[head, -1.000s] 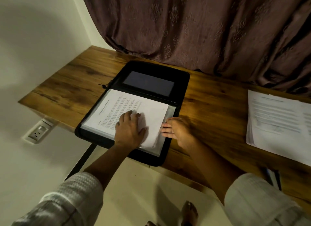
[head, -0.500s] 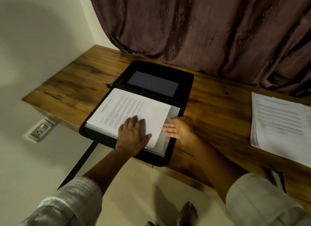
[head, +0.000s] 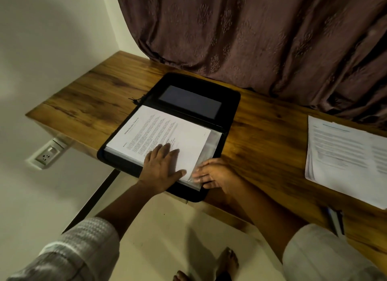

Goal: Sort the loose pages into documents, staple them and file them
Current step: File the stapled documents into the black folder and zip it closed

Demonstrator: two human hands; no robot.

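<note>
Dim, warm indoor light leaves the curtain (head: 251,39) murky; a soft rounded shadow spreads on the wall (head: 52,39) at 10 o'clock. Wide-angle distortion bends the tabletop (head: 261,151), and the loose pages (head: 345,155) at 3 o'clock blur.

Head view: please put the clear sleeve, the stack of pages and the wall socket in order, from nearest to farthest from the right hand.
1. Clear sleeve, in the folder: the right hand touches its near corner.
2. Stack of pages, on the desk, to the hand's right.
3. Wall socket, far left, below the desk's end.
</note>
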